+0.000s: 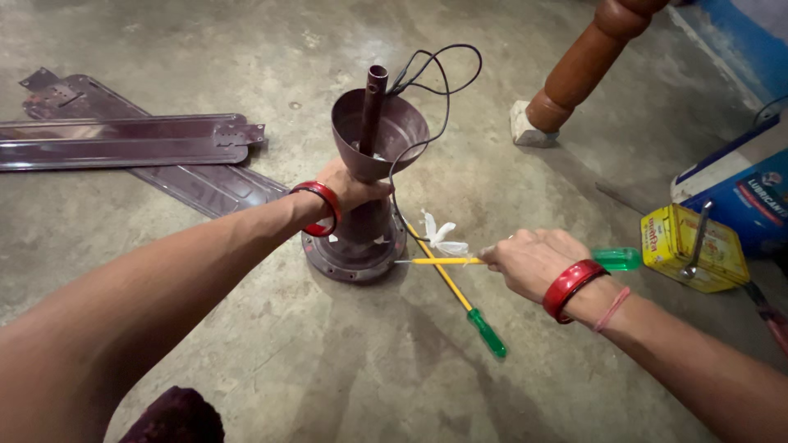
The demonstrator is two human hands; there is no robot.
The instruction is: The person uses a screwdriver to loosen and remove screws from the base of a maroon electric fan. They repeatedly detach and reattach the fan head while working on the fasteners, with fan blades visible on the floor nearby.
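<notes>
- Left hand (349, 190): bare forearm, no sleeve; one glossy red rigid bangle (318, 207) at the wrist.
- Right hand (532, 261): bare forearm, no sleeve; matching glossy red rigid bangle (571, 289) at the wrist.
- Thin pink thread band (612, 308) just behind the right bangle, elbow side.
- Dark maroon fabric (176, 417) below the left forearm, bottom edge.

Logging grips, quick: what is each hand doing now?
Left hand: closed around the maroon metal fan motor housing.
Right hand: closed on the yellow-shafted, green-handled screwdriver.
</notes>
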